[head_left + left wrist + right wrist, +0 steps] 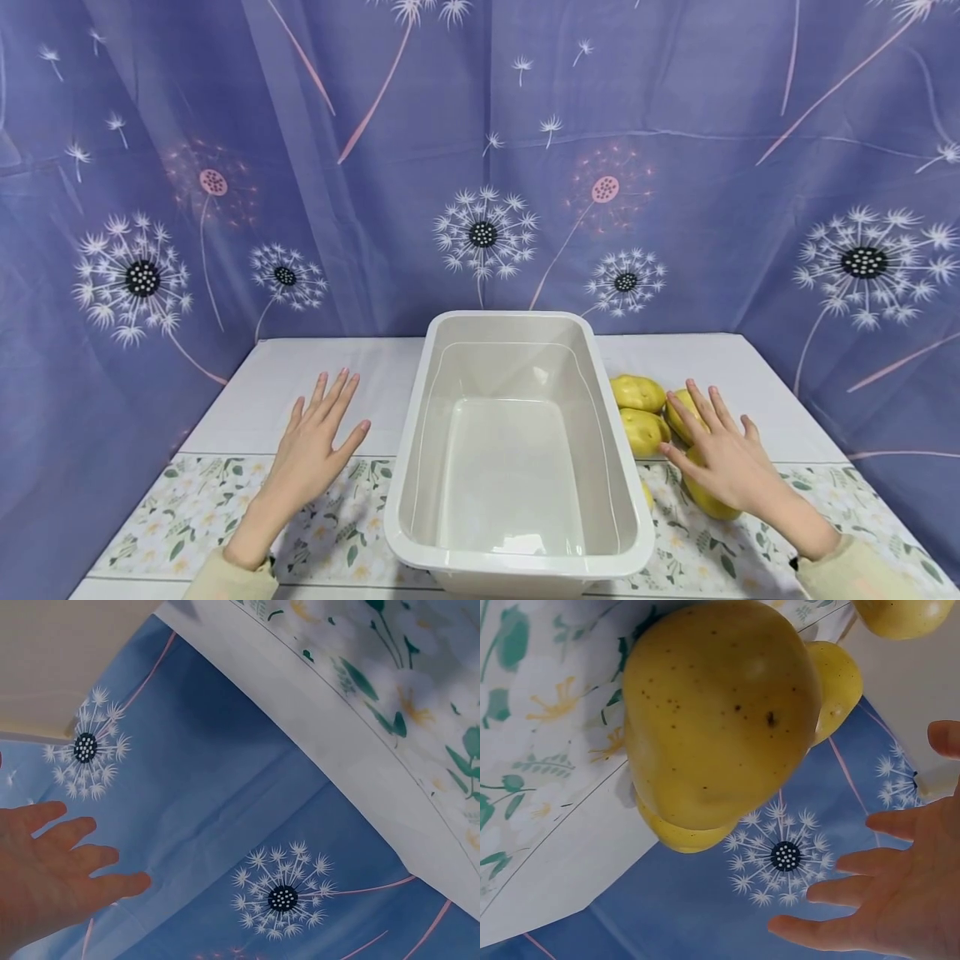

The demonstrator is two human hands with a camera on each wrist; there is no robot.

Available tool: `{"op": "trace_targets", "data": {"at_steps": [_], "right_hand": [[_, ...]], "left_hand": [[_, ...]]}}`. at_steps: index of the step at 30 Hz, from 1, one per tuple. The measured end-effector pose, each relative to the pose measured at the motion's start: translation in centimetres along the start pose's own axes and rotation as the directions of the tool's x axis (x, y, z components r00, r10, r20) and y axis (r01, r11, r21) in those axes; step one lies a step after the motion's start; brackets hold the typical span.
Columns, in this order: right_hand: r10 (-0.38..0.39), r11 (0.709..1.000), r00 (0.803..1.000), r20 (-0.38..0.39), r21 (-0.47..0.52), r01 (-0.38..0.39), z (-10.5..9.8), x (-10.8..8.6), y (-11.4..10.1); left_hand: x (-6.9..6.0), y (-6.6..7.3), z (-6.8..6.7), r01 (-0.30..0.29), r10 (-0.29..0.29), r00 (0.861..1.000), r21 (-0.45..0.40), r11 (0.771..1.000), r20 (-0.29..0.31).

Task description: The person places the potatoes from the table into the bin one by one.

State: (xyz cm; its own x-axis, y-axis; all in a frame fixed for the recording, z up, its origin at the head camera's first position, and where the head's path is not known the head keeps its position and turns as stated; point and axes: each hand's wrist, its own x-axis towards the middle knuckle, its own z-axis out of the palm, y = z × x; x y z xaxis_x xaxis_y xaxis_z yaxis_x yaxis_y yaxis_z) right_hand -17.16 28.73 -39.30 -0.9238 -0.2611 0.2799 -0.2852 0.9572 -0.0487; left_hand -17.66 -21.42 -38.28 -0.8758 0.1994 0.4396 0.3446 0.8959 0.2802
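Note:
A deep, pale grey plastic basin (517, 562) stands in the middle of the table, with nothing inside it. To its right lie several yellow potatoes (637, 393), partly hidden by the basin and the right hand. My left hand (315, 442) hovers left of the basin, fingers straight and spread, holding nothing. Over the potatoes is my right hand (727, 462), also with spread fingers and nothing in its grasp. The right wrist view shows a large speckled potato (720, 712) close to the camera, apart from the fingers.
The white table (352, 358) carries a floral runner (187, 517) across its front part. Behind and at both sides hangs a blue-purple curtain (390, 208) printed with dandelions.

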Motion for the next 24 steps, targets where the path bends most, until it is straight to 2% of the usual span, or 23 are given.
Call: {"op": "trace_targets", "data": {"at_steps": [19,24], "right_hand": [[-0.039,0.999,0.997,-0.062,0.005,0.04,0.2,-0.4,-0.03],[-0.054,0.999,0.996,-0.074,0.003,0.054,0.25,-0.43,-0.11]], "left_hand": [[0.63,0.76,-0.89,-0.071,0.071,0.997,0.001,0.997,-0.032],[0.71,0.82,-0.95,-0.104,0.104,0.992,0.003,0.995,-0.068]]}}
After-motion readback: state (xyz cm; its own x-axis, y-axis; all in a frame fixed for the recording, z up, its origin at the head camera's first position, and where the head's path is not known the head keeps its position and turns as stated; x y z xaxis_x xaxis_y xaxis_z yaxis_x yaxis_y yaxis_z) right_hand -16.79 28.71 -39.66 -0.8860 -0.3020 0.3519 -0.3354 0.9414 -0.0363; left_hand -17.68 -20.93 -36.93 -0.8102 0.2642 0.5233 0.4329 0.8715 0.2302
